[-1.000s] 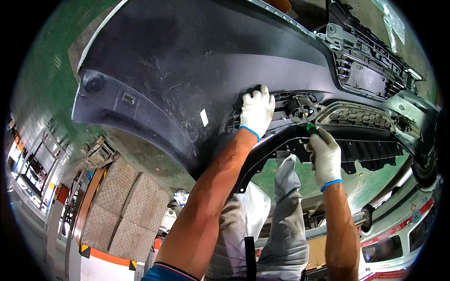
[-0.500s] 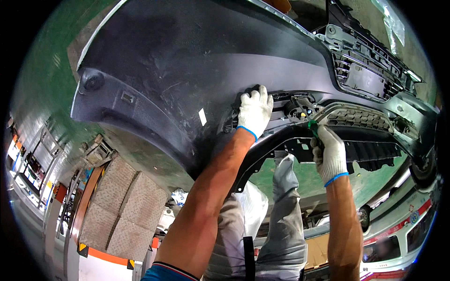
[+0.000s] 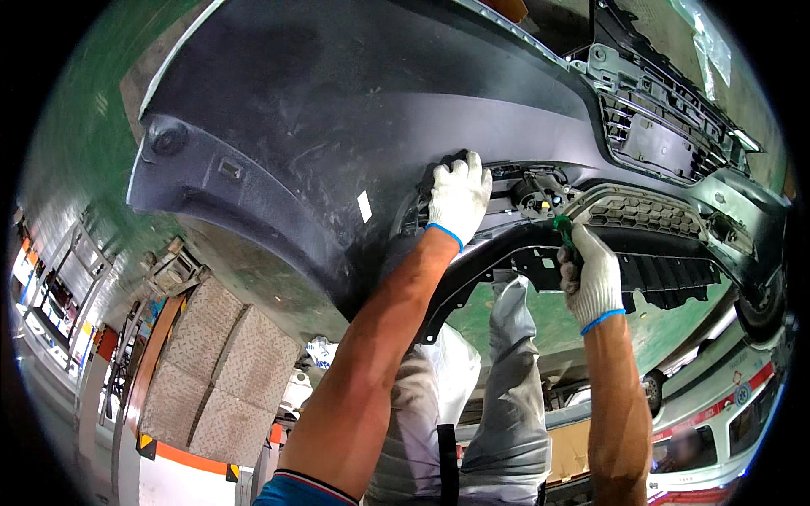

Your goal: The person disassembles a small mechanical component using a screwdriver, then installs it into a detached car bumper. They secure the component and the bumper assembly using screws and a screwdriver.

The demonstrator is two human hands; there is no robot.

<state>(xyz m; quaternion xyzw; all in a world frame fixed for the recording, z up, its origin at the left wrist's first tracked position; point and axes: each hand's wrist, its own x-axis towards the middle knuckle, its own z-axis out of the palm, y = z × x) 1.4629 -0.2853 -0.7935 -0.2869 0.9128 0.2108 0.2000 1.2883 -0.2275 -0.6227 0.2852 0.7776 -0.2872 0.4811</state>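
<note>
A large dark grey car bumper point(image 3: 329, 126) stretches across the view in front of me. My left hand point(image 3: 461, 201), in a white knitted glove, lies on it beside the black fog lamp opening, its fingers extended over the trim. A round black lamp unit point(image 3: 531, 196) sits in that opening, to the right of the hand. Closed around a green-handled tool point(image 3: 563, 226), which looks like a screwdriver, my gloved right hand point(image 3: 593, 274) is at the bumper's lower edge. The handle's end shows above the fist; the tool's tip is hidden.
A honeycomb grille point(image 3: 645, 212) lies right of the tool, with a black lower panel point(image 3: 658, 261) beneath it. Steel tread-plate steps point(image 3: 228, 371) stand at lower left. A white and red vehicle point(image 3: 709, 438) is at lower right. Plastic film point(image 3: 713, 51) hangs at upper right.
Both hands keep nearly the same places. The green handle appears slightly turned in my right hand, and the view has shifted a little.
</note>
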